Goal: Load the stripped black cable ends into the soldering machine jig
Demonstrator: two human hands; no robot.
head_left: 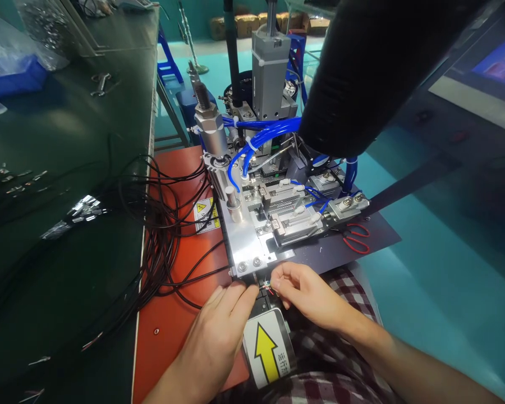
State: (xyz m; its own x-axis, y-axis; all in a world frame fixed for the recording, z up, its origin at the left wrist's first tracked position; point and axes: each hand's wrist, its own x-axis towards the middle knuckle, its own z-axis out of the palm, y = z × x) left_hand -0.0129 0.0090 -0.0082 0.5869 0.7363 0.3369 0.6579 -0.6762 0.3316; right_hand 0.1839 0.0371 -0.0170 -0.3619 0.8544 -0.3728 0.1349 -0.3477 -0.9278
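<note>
At the front end of a metal machine (244, 241), my two hands almost meet. My right hand (301, 289) pinches thin coloured wires (267, 286) between thumb and forefinger. My left hand (223, 320) is closed just left of these wires, its fingertips by the machine's edge; what lies in its grip is hidden. Right below the hands sits a part with a white label and a yellow arrow (266, 353). Black cables (168, 241) lie bundled to the left and lead toward the machine.
A dark green table (88, 314) with loose cable ends, a wrench (101, 83) and a blue bin (17, 78) stands on the left. Red-handled scissors (357, 238) lie right of the machine. A large black tube (362, 78) hangs above. Blue air hoses (269, 132) cross the machine.
</note>
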